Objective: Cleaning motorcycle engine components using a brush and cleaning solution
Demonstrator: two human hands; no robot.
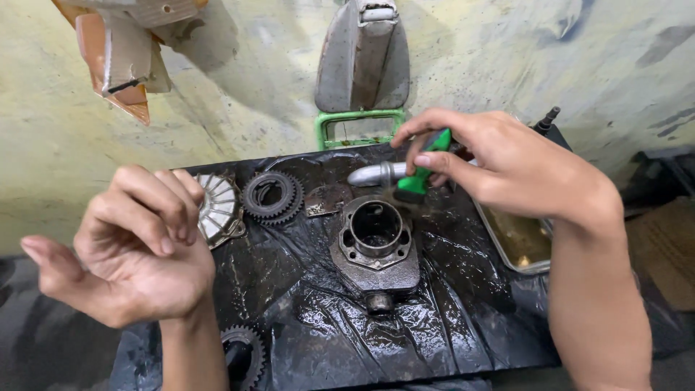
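My right hand [499, 163] grips a green-handled brush [422, 174], its head down at the far rim of a greasy metal cylinder block [376, 250] with a round bore. The block lies in the middle of a wet black plastic sheet [463, 289]. A curved silver pipe [376, 174] lies just behind the block. My left hand [134, 250] hovers at the left, palm up and fingers curled, with nothing in it. It partly covers a finned silver cover [219, 206].
A dark toothed gear ring [272, 196] and a small flat metal plate [326, 200] lie at the back of the sheet. Another gear [245, 355] shows at the front edge. A metal tray of brownish liquid [517, 242] stands at the right. A green frame [360, 127] leans on the wall.
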